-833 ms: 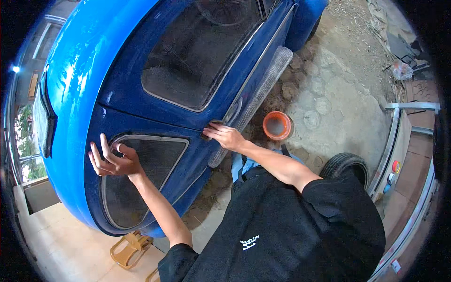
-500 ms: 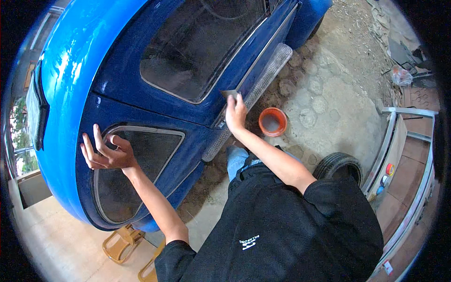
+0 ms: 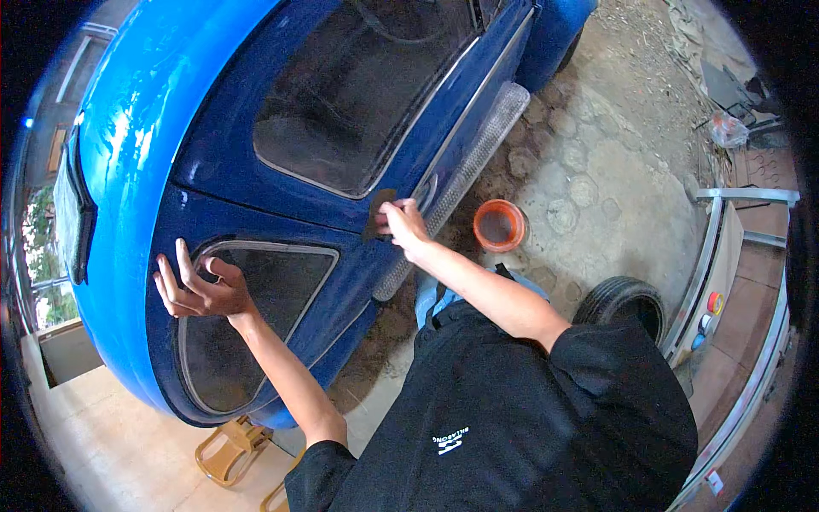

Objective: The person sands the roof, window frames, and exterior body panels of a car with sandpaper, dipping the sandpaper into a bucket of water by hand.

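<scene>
A blue car (image 3: 226, 175) with a rounded roof fills the left and upper part of the view. My right hand (image 3: 405, 229) pinches a brownish-grey piece of sandpaper (image 3: 376, 220) against the body, by the door seam below the window's lower corner. Just right of that hand lies the door handle, partly hidden. My left hand (image 3: 209, 288) has its fingers apart and holds nothing; it is at the upper edge of the rear side window (image 3: 247, 341), and whether the fingertips press on the paint I cannot tell.
An orange-red bucket (image 3: 503, 247) stands on the stone-paved ground right of my right forearm. Behind it lies a black tyre (image 3: 616, 293). A metal frame (image 3: 749, 195) with tape rolls runs along the right. A wooden chair (image 3: 223, 452) is below the car's rear.
My right hand has moved left and slightly down with the sandpaper, from beside the door handle to the door seam. The left hand stays in nearly the same place on the car.
</scene>
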Action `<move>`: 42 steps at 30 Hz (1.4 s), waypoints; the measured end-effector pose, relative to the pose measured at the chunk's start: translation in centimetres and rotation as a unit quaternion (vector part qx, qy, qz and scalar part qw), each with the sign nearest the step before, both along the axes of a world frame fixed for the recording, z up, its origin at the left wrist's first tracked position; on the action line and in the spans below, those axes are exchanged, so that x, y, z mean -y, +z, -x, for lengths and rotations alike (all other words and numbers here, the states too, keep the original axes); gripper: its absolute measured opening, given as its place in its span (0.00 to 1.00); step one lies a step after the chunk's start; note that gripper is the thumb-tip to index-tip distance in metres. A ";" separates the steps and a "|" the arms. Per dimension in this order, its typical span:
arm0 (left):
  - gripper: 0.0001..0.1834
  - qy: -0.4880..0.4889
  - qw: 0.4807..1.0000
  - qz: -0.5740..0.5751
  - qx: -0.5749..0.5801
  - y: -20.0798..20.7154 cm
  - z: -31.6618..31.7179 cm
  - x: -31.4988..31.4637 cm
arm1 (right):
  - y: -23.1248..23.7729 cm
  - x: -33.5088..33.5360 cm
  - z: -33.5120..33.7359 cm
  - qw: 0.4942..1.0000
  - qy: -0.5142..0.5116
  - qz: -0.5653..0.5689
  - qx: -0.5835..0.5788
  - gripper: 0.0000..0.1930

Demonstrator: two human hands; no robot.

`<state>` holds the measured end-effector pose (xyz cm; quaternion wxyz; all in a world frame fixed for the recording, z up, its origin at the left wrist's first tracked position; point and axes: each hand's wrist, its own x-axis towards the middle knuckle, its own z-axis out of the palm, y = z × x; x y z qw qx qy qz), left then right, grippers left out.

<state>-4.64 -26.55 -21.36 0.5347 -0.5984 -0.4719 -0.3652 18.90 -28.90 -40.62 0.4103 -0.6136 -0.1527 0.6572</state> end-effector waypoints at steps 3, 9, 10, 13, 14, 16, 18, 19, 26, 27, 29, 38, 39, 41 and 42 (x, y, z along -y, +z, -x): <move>0.21 -0.003 1.000 0.002 0.007 0.1 -0.6 -0.1 | -1.0 -0.7 -1.9 0.988 0.146 0.025 0.032 0.40; 0.20 -0.006 1.000 -0.004 0.001 0.0 -0.1 -0.1 | -6.3 -1.3 1.2 0.961 0.101 -0.126 0.226 0.32; 0.20 0.004 1.000 0.001 0.003 -0.3 0.3 0.1 | -6.0 -1.2 1.4 0.939 0.066 -0.157 0.300 0.28; 0.19 -0.009 1.000 0.003 0.012 0.2 -0.7 -0.4 | -11.0 -5.7 -1.7 0.939 -0.066 -0.145 0.305 0.21; 0.18 -0.033 0.999 0.001 0.019 0.5 -2.1 -1.2 | -13.0 -7.5 -4.2 0.954 -0.103 -0.097 0.265 0.20; 0.18 0.010 1.000 0.014 0.014 -0.1 -0.6 0.1 | -9.3 -6.6 -2.0 0.938 -0.101 -0.104 0.316 0.19; 0.17 0.011 1.000 0.013 0.013 -0.1 -0.2 0.4 | -7.6 -3.8 0.6 0.917 -0.111 -0.147 0.355 0.18; 0.17 0.008 1.000 0.012 0.015 0.1 -0.2 0.2 | -7.5 -1.5 2.6 0.915 -0.051 -0.135 0.376 0.20; 0.17 0.010 1.000 0.014 0.014 0.1 -0.9 0.0 | -8.5 -4.1 -1.2 0.924 -0.106 -0.123 0.347 0.26; 0.17 0.011 1.000 0.017 0.015 -0.1 -0.8 -0.1 | -7.3 -4.2 -1.8 0.938 -0.067 -0.084 0.329 0.26; 0.16 0.004 1.000 0.018 0.023 0.2 -1.4 -0.1 | -6.1 -2.8 -1.3 0.955 -0.001 -0.065 0.290 0.26; 0.16 0.004 0.999 0.021 0.024 0.0 -1.1 -0.2 | -5.8 -2.6 -1.2 0.962 0.004 -0.068 0.265 0.24; 0.16 0.001 0.999 0.018 0.027 0.0 -1.2 -0.4 | -5.4 -2.0 -0.4 0.965 0.070 -0.061 0.245 0.24; 0.16 0.004 1.000 0.017 0.024 0.2 -1.1 -0.3 | -4.2 -0.5 2.8 0.967 0.141 -0.067 0.200 0.26; 0.16 0.004 1.000 0.015 0.024 0.1 -1.1 -0.1 | -3.7 -0.6 3.3 0.961 0.178 -0.046 0.204 0.27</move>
